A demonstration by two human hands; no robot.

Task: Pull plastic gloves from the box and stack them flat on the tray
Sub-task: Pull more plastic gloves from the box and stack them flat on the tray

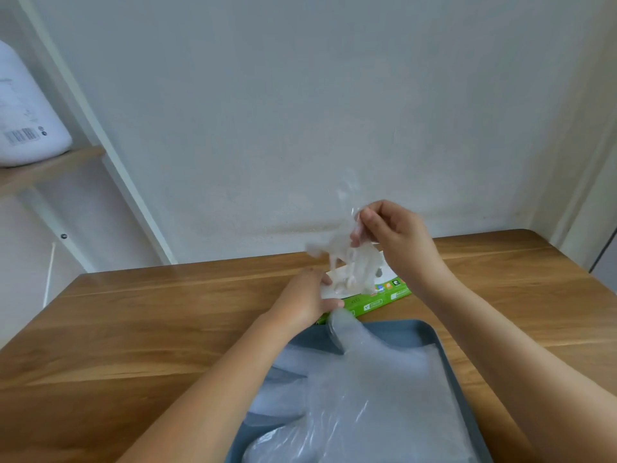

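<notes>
A green and white glove box (pixel 384 297) lies on the wooden table just beyond the blue-grey tray (pixel 449 359). My left hand (pixel 309 299) rests on the box's near left end, fingers and thumb holding it down. My right hand (pixel 394 235) is raised above the box and pinches a crumpled clear plastic glove (pixel 347 259) that still trails down into the box opening. Clear gloves (pixel 377 396) lie spread flat on the tray, one fingertip reaching over its far rim.
The wooden table (pixel 150 335) stands against a white wall. A shelf (pixel 50 168) at the far left carries a white package (pixel 26 121). The table's right back corner is rounded.
</notes>
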